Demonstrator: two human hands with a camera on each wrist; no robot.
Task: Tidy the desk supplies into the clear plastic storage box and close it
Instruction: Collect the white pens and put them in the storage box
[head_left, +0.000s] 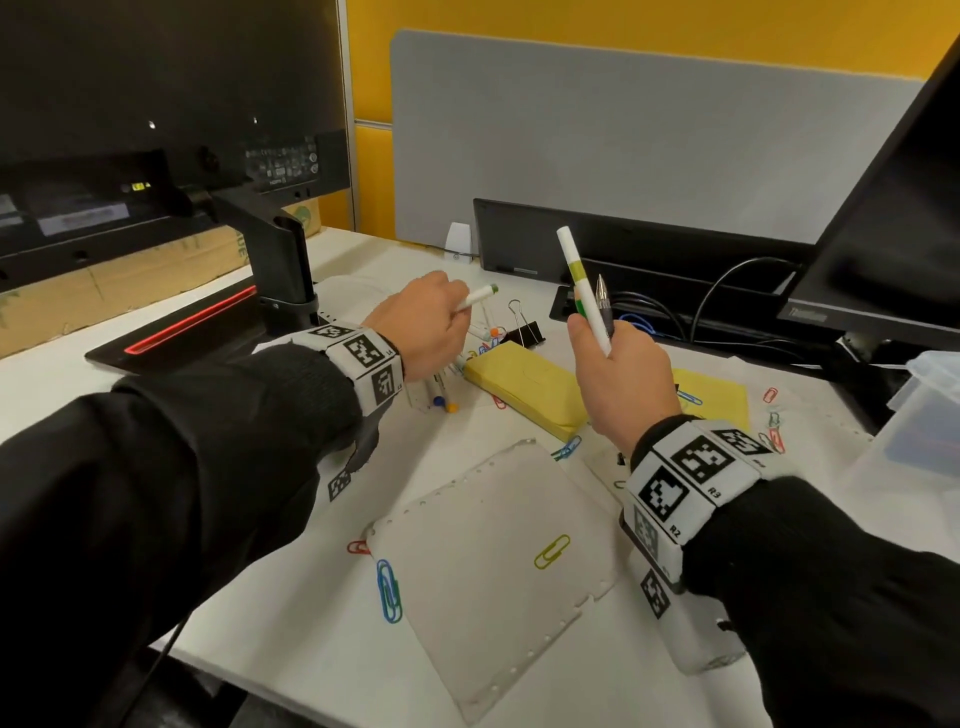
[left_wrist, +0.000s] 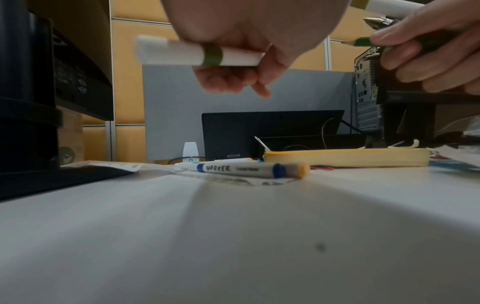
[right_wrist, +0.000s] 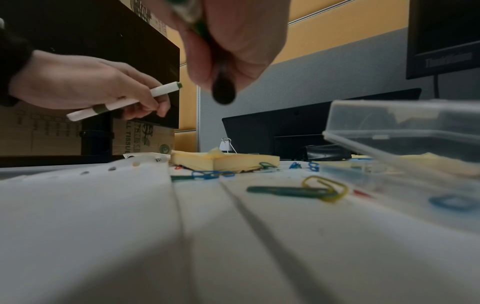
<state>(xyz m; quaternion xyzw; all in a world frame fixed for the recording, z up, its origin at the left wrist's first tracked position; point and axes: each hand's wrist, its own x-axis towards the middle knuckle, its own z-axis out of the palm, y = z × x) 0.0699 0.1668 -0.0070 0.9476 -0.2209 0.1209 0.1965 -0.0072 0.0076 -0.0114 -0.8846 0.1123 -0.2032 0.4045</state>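
Note:
My left hand holds a white marker with a green band above the desk; the left wrist view shows the same marker across the curled fingers. My right hand grips an upright bunch: a white marker, a dark pen and a green pencil. More markers lie on the desk under the left hand. The clear plastic storage box sits at the right edge, and in the right wrist view its lid stands raised.
A yellow sticky-note pad, a black binder clip and several coloured paper clips lie scattered on the white desk. A grey punched sheet lies in front. Monitors stand at left and right, with cables behind.

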